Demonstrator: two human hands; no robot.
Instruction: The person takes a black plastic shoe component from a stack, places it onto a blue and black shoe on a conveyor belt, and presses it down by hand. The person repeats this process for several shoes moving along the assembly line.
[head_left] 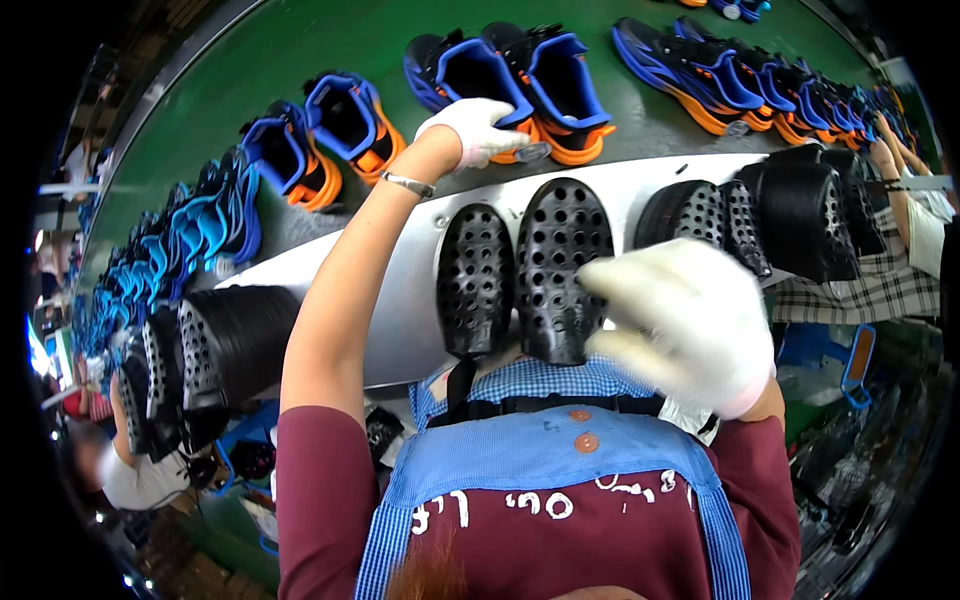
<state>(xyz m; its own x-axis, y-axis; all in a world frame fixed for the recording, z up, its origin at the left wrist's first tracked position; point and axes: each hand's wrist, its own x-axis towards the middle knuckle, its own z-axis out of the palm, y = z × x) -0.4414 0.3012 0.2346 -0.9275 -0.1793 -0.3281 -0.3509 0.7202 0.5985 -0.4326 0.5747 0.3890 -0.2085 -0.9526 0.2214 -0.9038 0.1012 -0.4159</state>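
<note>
while the left hand point(475, 130) touches a sneaker point(474, 74), the right hand point(690, 325) blurs

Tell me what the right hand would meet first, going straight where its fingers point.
Probably the larger perforated black form just left of the right hand; the fingertips overlap the form's edge in view, but blur leaves contact unclear.

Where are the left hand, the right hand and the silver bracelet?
Left hand point(465, 130): head view, gloved back.
Right hand point(690, 320): head view, gloved middle, motion-blurred.
Silver bracelet point(408, 185): head view, middle of the visible band.
</note>
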